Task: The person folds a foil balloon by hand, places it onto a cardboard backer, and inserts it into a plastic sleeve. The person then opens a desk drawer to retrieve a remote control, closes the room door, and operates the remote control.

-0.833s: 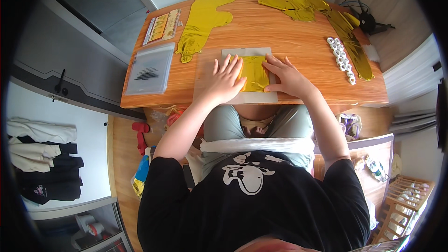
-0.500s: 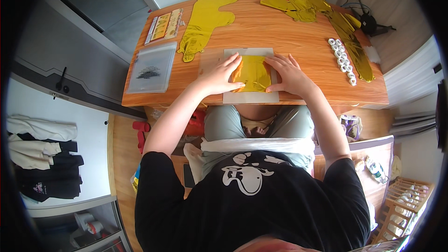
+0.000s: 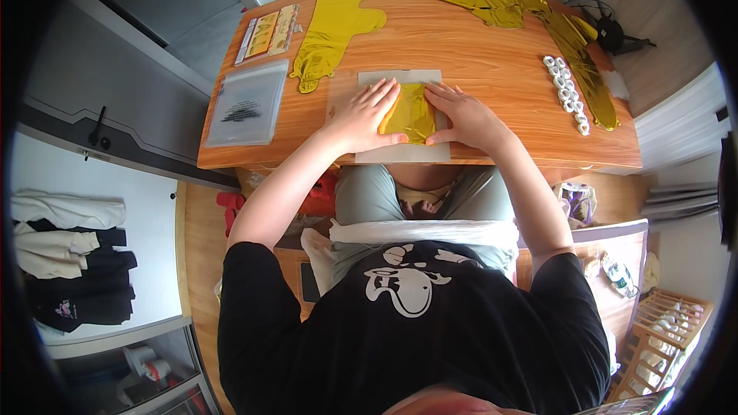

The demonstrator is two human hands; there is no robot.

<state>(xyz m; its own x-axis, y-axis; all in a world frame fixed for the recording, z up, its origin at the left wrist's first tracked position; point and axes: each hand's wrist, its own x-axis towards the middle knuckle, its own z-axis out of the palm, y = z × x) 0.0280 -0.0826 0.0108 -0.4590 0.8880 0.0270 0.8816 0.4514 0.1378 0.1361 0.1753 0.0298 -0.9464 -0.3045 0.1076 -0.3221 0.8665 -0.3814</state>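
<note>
1. My left hand (image 3: 363, 115) lies flat, fingers spread, pressing the left edge of a folded gold foil piece (image 3: 411, 113) at the upper centre of the frame; it grips nothing.
2. My right hand (image 3: 467, 115) lies flat too, palm down on the foil's right edge, not closed on it.
3. Compared with under a second ago, both hands have drawn closer together and the foil looks narrower, so I judge it has been folded more compactly.
4. The foil rests on a pale grey sheet (image 3: 400, 152) near the front edge of the wooden table (image 3: 492, 54).
5. Further out: a flat gold foil shape (image 3: 334, 31) at upper left, crumpled gold foil (image 3: 538, 19) at upper right, a row of small white rolls (image 3: 567, 94) to the right, and a clear plastic bag (image 3: 247, 101) at left.
</note>
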